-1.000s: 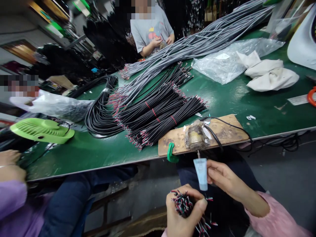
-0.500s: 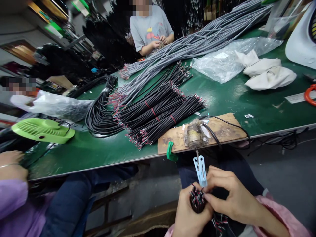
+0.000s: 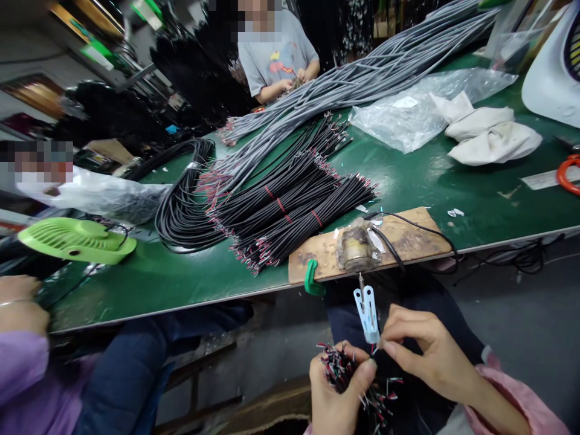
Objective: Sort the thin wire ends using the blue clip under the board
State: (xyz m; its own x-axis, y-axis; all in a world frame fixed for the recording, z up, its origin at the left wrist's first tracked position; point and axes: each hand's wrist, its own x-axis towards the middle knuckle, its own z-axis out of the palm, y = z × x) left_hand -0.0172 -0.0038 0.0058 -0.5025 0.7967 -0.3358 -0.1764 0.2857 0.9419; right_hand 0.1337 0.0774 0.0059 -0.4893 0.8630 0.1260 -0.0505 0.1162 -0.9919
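Note:
My left hand (image 3: 338, 396) is closed round a bunch of black cables (image 3: 338, 367) whose stripped red, green and white ends fan out above my fist. My right hand (image 3: 423, 356) pinches a pale blue clothes-peg (image 3: 368, 314) at its lower end, just right of the cable ends. The peg stands upright, its tip close under a soldering iron tip (image 3: 361, 280). That tip pokes out from a wrapped holder (image 3: 356, 248) clamped on a wooden board (image 3: 408, 238) at the table edge.
On the green table (image 3: 408, 175) lie tied black cable bundles (image 3: 290, 211), long grey cables (image 3: 362, 78), a black coil (image 3: 183, 199), plastic bags and white cloth (image 3: 492, 136). A green fan (image 3: 77, 238) sits left. One person sits at my left (image 3: 22, 356); another works opposite (image 3: 276, 54).
My hands came together half a second ago, then parted slightly. The peg turned from flat-on to edge-on, and the cable ends fan out from my left fist again.

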